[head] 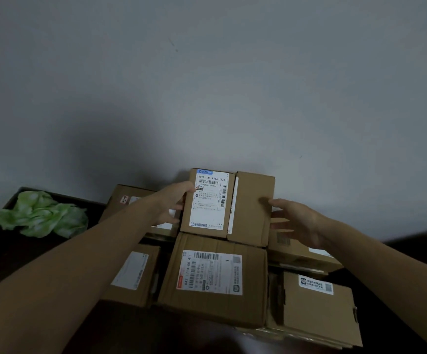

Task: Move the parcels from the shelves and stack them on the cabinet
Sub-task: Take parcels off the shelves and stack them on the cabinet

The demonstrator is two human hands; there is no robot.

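Dark cabinet top [16, 264] against a grey wall [207, 72], several parcels [215, 279] already stacked there. The left hand [171, 203] grips the top parcel [253, 208] by its left edge, far side of the pile, while the right hand [296, 221] is spread loose at its right edge. Shelves out of sight, so what's left is anyone's guess.

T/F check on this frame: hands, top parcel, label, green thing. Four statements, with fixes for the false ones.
1. The left hand grips the left edge of the top parcel. True.
2. The right hand holds a second parcel. False: it is open, with its fingertips at the top parcel's right edge.
3. The top parcel's white label faces down. False: it faces up, toward the camera.
4. A green crumpled bundle lies on the dark cabinet, left of the stacked parcels. True.
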